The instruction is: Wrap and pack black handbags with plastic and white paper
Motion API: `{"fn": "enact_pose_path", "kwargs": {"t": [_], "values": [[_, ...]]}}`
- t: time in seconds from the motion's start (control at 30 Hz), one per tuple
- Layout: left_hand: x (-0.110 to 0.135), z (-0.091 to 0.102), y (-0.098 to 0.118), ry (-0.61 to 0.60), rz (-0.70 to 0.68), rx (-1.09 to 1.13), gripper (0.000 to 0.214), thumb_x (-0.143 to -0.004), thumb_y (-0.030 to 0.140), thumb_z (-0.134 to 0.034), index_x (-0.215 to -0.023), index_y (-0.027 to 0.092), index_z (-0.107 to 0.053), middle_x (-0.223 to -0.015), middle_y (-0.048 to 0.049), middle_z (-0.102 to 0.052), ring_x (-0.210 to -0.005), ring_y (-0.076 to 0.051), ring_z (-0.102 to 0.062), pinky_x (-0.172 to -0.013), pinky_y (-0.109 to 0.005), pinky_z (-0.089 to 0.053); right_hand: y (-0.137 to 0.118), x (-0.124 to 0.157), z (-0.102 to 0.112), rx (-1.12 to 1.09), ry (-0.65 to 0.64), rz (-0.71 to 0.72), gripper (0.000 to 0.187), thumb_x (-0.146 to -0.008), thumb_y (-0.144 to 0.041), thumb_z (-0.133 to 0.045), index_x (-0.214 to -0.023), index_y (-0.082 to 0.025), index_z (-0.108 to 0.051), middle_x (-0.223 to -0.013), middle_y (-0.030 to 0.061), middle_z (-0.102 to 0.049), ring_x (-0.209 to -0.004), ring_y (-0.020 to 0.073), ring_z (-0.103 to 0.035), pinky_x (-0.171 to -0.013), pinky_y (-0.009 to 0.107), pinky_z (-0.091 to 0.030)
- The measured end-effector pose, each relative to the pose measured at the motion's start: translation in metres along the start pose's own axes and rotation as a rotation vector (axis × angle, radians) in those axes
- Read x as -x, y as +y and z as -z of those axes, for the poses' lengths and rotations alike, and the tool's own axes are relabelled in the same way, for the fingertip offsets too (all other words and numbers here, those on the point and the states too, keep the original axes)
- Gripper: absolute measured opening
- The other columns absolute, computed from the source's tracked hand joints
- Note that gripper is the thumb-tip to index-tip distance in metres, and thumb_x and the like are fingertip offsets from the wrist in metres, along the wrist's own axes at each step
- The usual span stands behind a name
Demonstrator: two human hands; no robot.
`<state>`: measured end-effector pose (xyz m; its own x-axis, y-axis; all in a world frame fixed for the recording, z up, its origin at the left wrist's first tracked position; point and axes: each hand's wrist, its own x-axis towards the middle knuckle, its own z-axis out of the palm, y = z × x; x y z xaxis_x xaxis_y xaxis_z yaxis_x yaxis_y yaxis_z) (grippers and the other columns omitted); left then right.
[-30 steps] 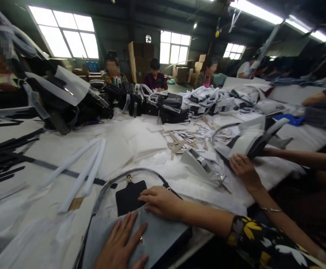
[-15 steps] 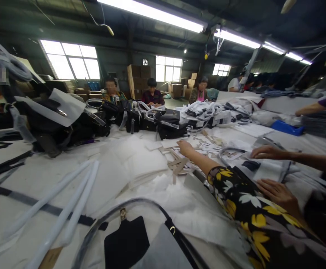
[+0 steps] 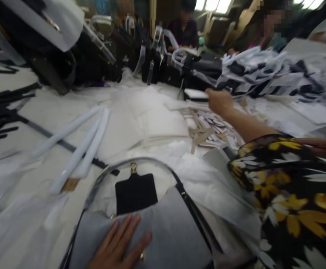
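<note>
My left hand lies flat with fingers spread on a grey-wrapped bag at the near edge. The bag has a plastic-covered strap arching over a black leather tab. My right arm, in a black sleeve with yellow flowers, stretches far across the table. My right hand is closed at the edge of a flat white piece, beside a scatter of card strips. Motion blur softens the fingers.
Black handbags with wrapped handles stand in a row at the back. White rolled tubes and black straps lie at left. Another person's hand rests at right. Several people sit beyond the table.
The camera has tipped down and forward. My left hand shows again on the grey-wrapped bag. My right hand has reached further out, to the white piece by the black bags.
</note>
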<state>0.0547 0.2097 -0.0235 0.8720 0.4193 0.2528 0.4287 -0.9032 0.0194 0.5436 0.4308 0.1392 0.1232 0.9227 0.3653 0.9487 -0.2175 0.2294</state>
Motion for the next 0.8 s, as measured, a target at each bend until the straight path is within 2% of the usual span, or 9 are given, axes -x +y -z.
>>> {"fn": "enact_pose_path", "kwargs": {"t": [0.07,0.13,0.2,0.27,0.3,0.4,0.5,0.7,0.8], "values": [[0.0,0.024,0.015,-0.126,0.089,0.073,0.071,-0.087,0.051,-0.062,-0.151,0.031,-0.038,-0.159,-0.0126,-0.035,-0.14,-0.033,-0.042,-0.108,-0.049,-0.044,-0.02,0.024,0.022,-0.007,0.003,0.041,0.079,-0.081,-0.022,0.007,-0.053,0.019,-0.055,-0.101,0.029,-0.061,-0.101,0.029,-0.062,-0.072,0.045,-0.041],[-0.006,0.036,0.02,-0.175,0.136,0.141,0.07,-0.088,0.049,-0.062,-0.151,0.03,-0.036,-0.162,-0.0138,-0.027,-0.145,-0.034,-0.034,-0.112,-0.054,-0.038,-0.05,0.063,0.06,-0.051,0.084,0.162,0.085,-0.075,-0.024,0.013,-0.06,0.019,-0.058,-0.112,0.0249,-0.059,-0.101,0.0324,-0.059,-0.073,0.052,-0.037],[-0.01,0.039,0.022,-0.181,0.155,0.19,0.067,-0.089,0.049,-0.062,-0.15,0.03,-0.038,-0.163,-0.0132,-0.024,-0.146,-0.034,-0.03,-0.115,-0.056,-0.033,-0.089,0.119,0.102,-0.193,0.068,0.373,0.085,-0.087,-0.039,-0.001,-0.081,0.01,-0.07,-0.126,0.018,-0.06,-0.106,0.0306,-0.06,-0.077,0.043,-0.041],[-0.01,0.039,0.024,-0.18,0.181,0.215,0.063,-0.09,0.051,-0.06,-0.148,0.03,-0.042,-0.158,-0.0122,-0.035,-0.142,-0.033,-0.038,-0.113,-0.054,-0.035,-0.13,0.183,0.132,-0.357,-0.023,0.644,0.055,-0.099,-0.041,-0.03,-0.111,-0.009,-0.073,-0.131,0.0097,-0.064,-0.108,0.0213,-0.063,-0.083,0.033,-0.046],[-0.009,0.039,0.025,-0.184,0.205,0.225,0.06,-0.092,0.052,-0.057,-0.146,0.029,-0.045,-0.153,-0.0116,-0.045,-0.137,-0.032,-0.046,-0.11,-0.052,-0.04,-0.149,0.214,0.14,-0.42,-0.07,0.779,0.041,-0.1,-0.034,-0.041,-0.124,-0.017,-0.068,-0.131,0.0071,-0.065,-0.108,0.0186,-0.062,-0.085,0.032,-0.049],[-0.005,0.04,0.03,-0.191,0.272,0.26,0.054,-0.095,0.054,-0.049,-0.142,0.027,-0.051,-0.13,-0.0097,-0.065,-0.113,-0.026,-0.064,-0.097,-0.042,-0.052,-0.184,0.272,0.134,-0.485,-0.06,0.943,0.04,-0.099,-0.021,-0.047,-0.138,-0.021,-0.057,-0.129,0.005,-0.065,-0.101,0.0187,-0.058,-0.087,0.034,-0.053],[-0.004,0.041,0.029,-0.145,0.228,0.243,0.055,-0.095,0.054,-0.049,-0.144,0.029,-0.048,-0.142,-0.0107,-0.056,-0.125,-0.029,-0.058,-0.104,-0.047,-0.047,-0.183,0.264,0.115,-0.416,0.02,0.814,0.04,-0.1,-0.019,-0.045,-0.139,-0.02,-0.055,-0.133,0.0049,-0.063,-0.104,0.0223,-0.055,-0.091,0.037,-0.051],[-0.007,0.037,0.023,-0.118,0.187,0.226,0.061,-0.091,0.059,-0.054,-0.145,0.031,-0.047,-0.159,-0.0143,-0.034,-0.146,-0.034,-0.031,-0.117,-0.053,-0.028,-0.165,0.18,0.098,-0.242,0.042,0.289,0.05,-0.092,-0.014,-0.058,-0.141,-0.014,-0.052,-0.137,0.0167,-0.059,-0.118,0.0335,-0.053,-0.097,0.049,-0.048],[-0.005,0.031,0.023,-0.095,0.19,0.25,0.061,-0.091,0.06,-0.053,-0.145,0.032,-0.046,-0.159,-0.0134,-0.034,-0.147,-0.033,-0.029,-0.118,-0.053,-0.026,-0.183,0.202,0.095,-0.46,-0.067,0.455,0.043,-0.093,-0.02,-0.061,-0.135,-0.013,-0.057,-0.132,0.0156,-0.062,-0.12,0.0289,-0.057,-0.102,0.043,-0.049]]}}
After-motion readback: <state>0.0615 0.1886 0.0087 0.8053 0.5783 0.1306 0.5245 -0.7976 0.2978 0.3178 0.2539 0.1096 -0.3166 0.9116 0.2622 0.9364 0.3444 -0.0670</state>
